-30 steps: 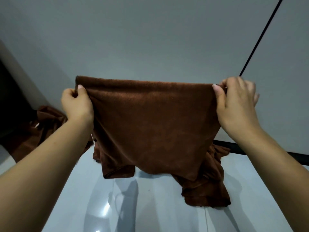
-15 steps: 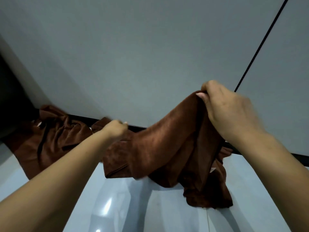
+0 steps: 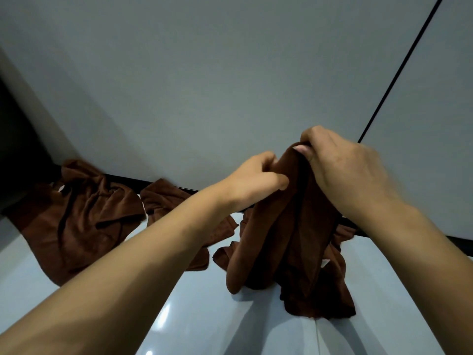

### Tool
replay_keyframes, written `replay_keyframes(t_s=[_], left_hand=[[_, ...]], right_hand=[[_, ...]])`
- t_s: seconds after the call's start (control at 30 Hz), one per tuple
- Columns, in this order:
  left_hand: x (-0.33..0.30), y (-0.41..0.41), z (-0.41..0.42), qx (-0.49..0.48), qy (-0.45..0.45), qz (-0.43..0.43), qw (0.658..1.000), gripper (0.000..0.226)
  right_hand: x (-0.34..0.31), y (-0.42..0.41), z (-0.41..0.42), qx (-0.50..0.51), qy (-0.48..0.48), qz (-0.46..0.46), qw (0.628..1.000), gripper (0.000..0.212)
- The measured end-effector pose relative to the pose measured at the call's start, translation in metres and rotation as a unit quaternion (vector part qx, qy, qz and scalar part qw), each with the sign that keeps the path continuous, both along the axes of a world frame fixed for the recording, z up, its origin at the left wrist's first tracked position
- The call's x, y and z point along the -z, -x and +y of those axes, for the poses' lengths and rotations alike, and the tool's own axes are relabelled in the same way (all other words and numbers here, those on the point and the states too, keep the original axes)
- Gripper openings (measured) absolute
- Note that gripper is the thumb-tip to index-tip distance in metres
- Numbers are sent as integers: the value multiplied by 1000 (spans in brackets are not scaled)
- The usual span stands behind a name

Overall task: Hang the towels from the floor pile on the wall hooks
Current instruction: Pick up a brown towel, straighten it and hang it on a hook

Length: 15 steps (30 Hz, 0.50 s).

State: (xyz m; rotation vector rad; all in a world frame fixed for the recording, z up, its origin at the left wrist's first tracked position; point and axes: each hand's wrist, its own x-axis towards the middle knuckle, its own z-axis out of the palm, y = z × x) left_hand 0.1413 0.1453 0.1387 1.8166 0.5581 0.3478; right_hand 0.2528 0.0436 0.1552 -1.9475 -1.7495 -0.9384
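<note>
Both hands hold one soft, nappy brown towel [image 3: 294,226] bunched by its top edge, the left hand [image 3: 256,180] and the right hand [image 3: 340,170] pinching it close together. It hangs lengthwise, drooping straight down in folds above the rumpled floor pile [image 3: 76,221] by the grey wall [image 3: 204,85].

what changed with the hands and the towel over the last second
The left hand let go of its corner, dipped, then came up and across to the right hand; both now grip the top of the brown towel, which went from stretched flat to a bunched, hanging fold. The right hand held its grip throughout. The towels on the floor lie as before.
</note>
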Motion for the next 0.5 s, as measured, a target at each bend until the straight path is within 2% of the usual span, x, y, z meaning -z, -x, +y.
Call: replay_keyframes(t_s=[0.13, 0.23, 0.33, 0.5], left_hand=[[10, 6, 7, -28, 13, 0, 1000, 26], [14, 12, 12, -19, 13, 15, 1000, 19], [20, 19, 19, -25, 4, 32, 999, 27], [28, 32, 33, -114, -38, 29, 992, 38]], right_hand=[[0, -1, -1, 20, -22, -1, 1000, 33], [-1, -2, -2, 34, -39, -1, 999, 32], [-5, -6, -3, 46, -48, 6, 998, 31], [-14, -19, -9, 96, -53, 62, 992, 28]])
